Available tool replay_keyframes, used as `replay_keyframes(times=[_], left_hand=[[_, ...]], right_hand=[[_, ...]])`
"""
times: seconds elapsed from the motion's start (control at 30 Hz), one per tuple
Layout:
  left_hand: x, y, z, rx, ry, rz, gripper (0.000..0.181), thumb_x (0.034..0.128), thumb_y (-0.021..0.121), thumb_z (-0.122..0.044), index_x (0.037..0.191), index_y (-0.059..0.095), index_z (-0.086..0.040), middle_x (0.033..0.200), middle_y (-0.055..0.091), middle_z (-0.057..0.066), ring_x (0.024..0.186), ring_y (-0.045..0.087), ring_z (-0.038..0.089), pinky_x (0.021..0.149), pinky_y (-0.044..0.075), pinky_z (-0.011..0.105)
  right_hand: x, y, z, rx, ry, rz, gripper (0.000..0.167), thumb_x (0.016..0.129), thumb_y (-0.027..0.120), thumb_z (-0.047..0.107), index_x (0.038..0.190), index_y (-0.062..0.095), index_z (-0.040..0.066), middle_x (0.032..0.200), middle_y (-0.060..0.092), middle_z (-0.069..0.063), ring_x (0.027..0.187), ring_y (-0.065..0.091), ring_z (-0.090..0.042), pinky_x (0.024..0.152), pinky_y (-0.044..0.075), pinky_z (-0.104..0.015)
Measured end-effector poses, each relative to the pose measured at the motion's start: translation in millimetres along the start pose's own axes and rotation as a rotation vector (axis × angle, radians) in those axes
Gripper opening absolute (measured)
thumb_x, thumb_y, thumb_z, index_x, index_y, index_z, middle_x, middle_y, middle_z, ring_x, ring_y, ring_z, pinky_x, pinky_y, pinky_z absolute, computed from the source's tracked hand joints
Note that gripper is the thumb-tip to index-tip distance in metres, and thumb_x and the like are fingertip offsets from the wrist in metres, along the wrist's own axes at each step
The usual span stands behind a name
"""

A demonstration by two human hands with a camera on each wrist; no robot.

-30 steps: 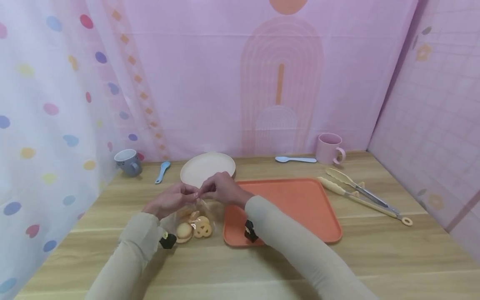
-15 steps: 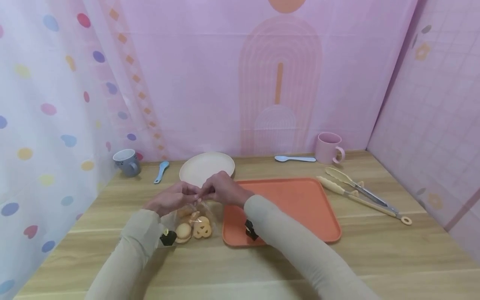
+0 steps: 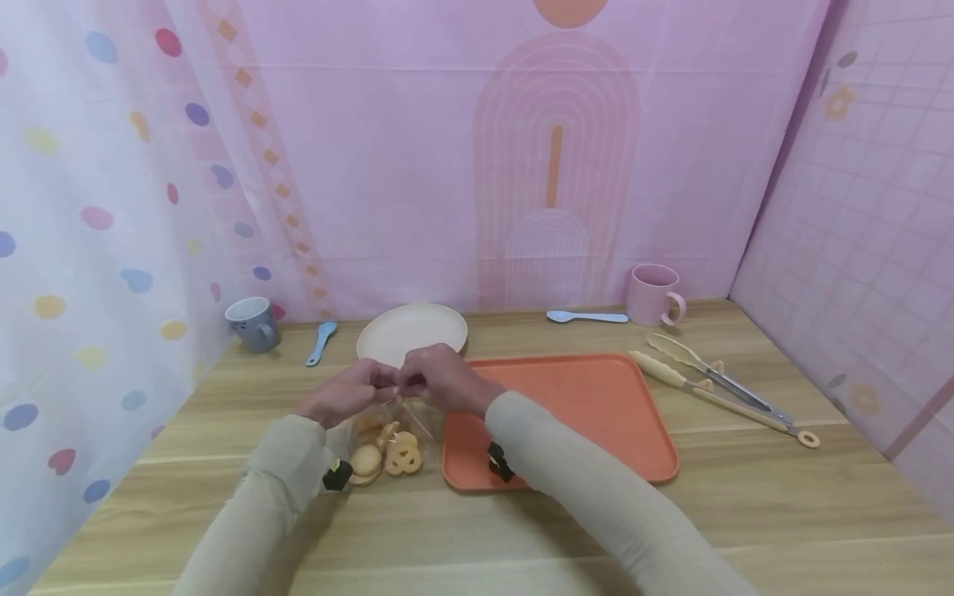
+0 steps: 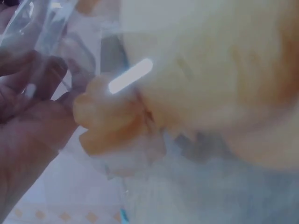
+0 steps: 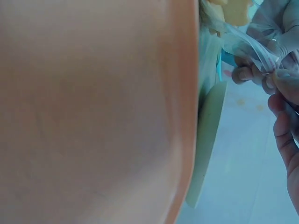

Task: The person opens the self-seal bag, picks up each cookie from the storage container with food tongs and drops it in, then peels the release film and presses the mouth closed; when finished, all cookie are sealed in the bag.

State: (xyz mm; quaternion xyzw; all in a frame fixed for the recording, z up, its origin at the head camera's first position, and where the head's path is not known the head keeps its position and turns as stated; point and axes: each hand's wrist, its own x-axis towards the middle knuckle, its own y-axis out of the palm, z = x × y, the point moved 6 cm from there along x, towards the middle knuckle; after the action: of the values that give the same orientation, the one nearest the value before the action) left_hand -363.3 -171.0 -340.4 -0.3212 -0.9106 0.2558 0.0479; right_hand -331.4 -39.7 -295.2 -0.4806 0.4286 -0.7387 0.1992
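Note:
A clear plastic bag (image 3: 421,424) of cookies (image 3: 403,454) lies on the wooden table, left of the orange tray (image 3: 581,414). My left hand (image 3: 344,394) pinches the gathered top of the bag, and the fingertips of my right hand (image 3: 450,379) pinch it at the same spot. In the right wrist view the twisted bag neck (image 5: 266,59) runs up between both hands' fingertips. Round and pretzel-shaped cookies show through the film. Up close, the left wrist view has pale cookies (image 4: 210,70) behind shiny plastic. Whether a tie is on the neck, I cannot tell.
Behind the hands lies a cream plate (image 3: 412,329). A grey-blue mug (image 3: 252,324) and a blue spoon (image 3: 322,343) are at the left. A pale spoon (image 3: 589,317), a pink mug (image 3: 652,295) and tongs (image 3: 723,397) sit at the right. Curtains enclose the table.
Both hands stay together at the bag's neck, with only slight finger shifts and a small move to the right. The cookies and other tableware keep their places.

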Motion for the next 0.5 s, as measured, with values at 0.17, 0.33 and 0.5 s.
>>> replay_keyframes(times=[0.17,0.33,0.5], left_hand=[[10.3,2.5,-11.1,0.054,0.026,-0.062,0.019,0.0958,0.052,0.006,0.106,0.067,0.009,0.100,0.074,0.015,0.089,0.065,0.009,0.085,0.051,0.021],[7.5,2.4,-10.2,0.109,0.016,-0.126,0.017,0.0944,0.056,0.004,0.103,0.069,0.011,0.093,0.074,0.016,0.082,0.063,0.008,0.078,0.052,0.019],[-4.9,-4.5,-5.7,0.229,-0.041,-0.179,0.019,0.0986,0.055,-0.001,0.104,0.070,0.008,0.097,0.075,0.016,0.088,0.065,0.013,0.077,0.054,0.024]], right_hand=[[-8.2,-6.7,-7.7,-0.025,0.023,-0.072,0.004,0.082,0.081,0.012,0.079,0.079,0.014,0.075,0.072,0.002,0.072,0.068,-0.009,0.074,0.055,-0.024],[-15.2,-13.2,-5.5,-0.010,0.010,-0.117,0.009,0.084,0.077,0.005,0.082,0.080,0.013,0.077,0.073,0.002,0.074,0.069,-0.007,0.073,0.053,-0.016],[-15.0,-30.5,-4.2,-0.018,0.004,-0.110,0.019,0.085,0.070,-0.005,0.078,0.076,0.012,0.077,0.071,0.002,0.074,0.066,-0.007,0.073,0.051,-0.016]])
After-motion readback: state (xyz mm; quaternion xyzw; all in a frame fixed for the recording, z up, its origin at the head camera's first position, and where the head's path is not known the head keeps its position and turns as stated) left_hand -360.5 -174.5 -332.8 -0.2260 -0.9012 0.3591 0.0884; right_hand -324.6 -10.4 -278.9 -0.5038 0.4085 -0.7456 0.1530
